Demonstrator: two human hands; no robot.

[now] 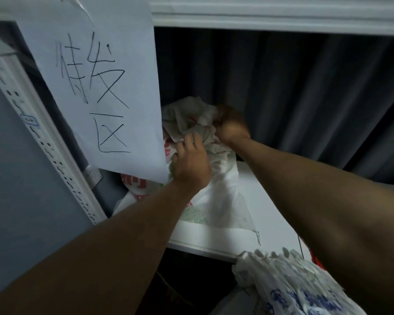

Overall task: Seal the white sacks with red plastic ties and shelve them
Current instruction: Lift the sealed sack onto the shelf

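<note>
Sack, white with red and green print, lies on the white shelf just left of centre, its gathered mouth bunched up toward 12 o'clock against the dark curtain behind. Both bare arms reach in from the bottom edge. The left hand rests flat on the sack just below the bunched neck, fingers spread and loose, pressing on the fabric rather than closing round it. The right hand, at about 1 o'clock from the left one, has its grip closed into a fist on the crumpled neck of the sack. A small fleck of red shows in the folds beside that fist; whether it is a tie I cannot tell. A sheet of paper with handwritten characters hangs at 10 o'clock, covering the sack's left side. At 5 o'clock, below the shelf's front edge, another white sack with blue print shows its frayed top.
</note>
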